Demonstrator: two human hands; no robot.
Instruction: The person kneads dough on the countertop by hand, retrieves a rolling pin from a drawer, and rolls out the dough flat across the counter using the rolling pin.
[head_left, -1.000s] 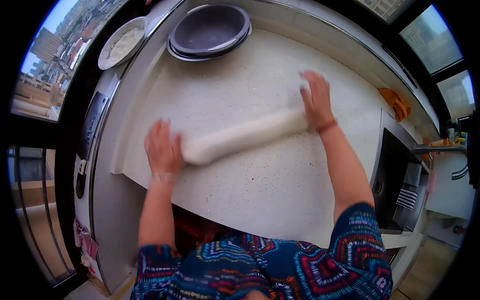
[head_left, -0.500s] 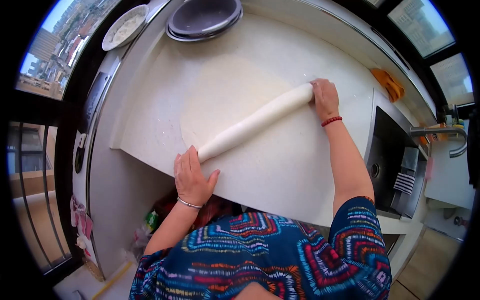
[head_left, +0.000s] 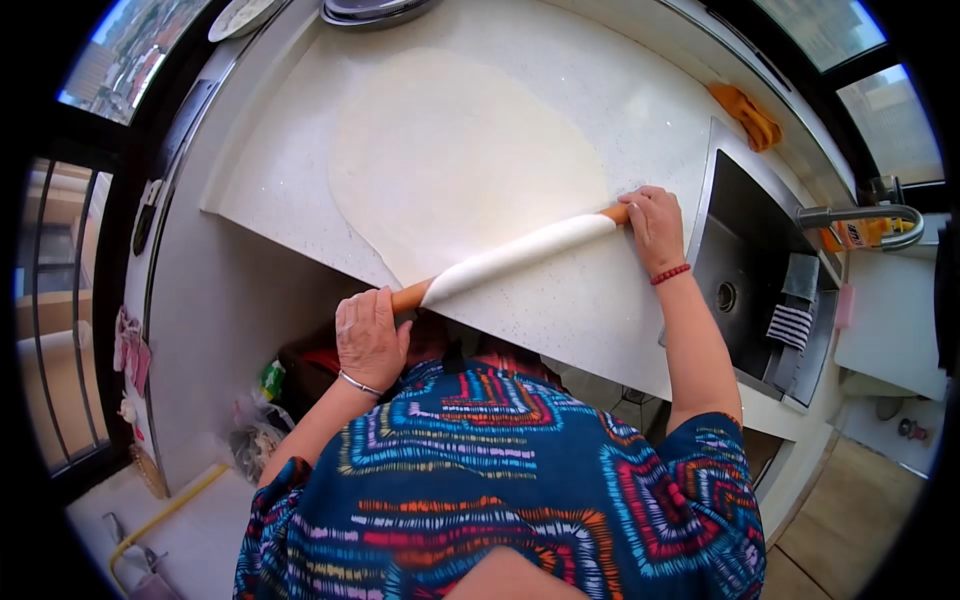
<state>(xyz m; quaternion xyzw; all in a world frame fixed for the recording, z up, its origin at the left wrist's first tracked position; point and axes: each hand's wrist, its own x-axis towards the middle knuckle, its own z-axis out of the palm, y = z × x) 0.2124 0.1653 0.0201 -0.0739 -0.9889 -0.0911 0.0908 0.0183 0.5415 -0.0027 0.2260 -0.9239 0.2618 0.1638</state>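
A wooden rolling pin [head_left: 411,297] lies slanted near the counter's front edge, with part of a thin white dough sheet [head_left: 465,150] wrapped around its middle. The rest of the sheet spreads flat behind it on the pale speckled counter. My left hand [head_left: 370,335], with a silver bangle at the wrist, is closed on the pin's left end. At the right end my right hand [head_left: 656,228], wearing a red bead bracelet, has its fingers round the wood.
On the right is a dark sink [head_left: 745,250] with a tap [head_left: 860,213] and striped cloth. An orange cloth [head_left: 747,115] lies behind it. Bowls [head_left: 375,10] stand at the back left; a knife [head_left: 187,120] lies on the left ledge.
The dough roll has come toward me and partly unrolled, showing a wide flat sheet and the pin's wooden ends. Both hands moved with it, and the view has shifted.
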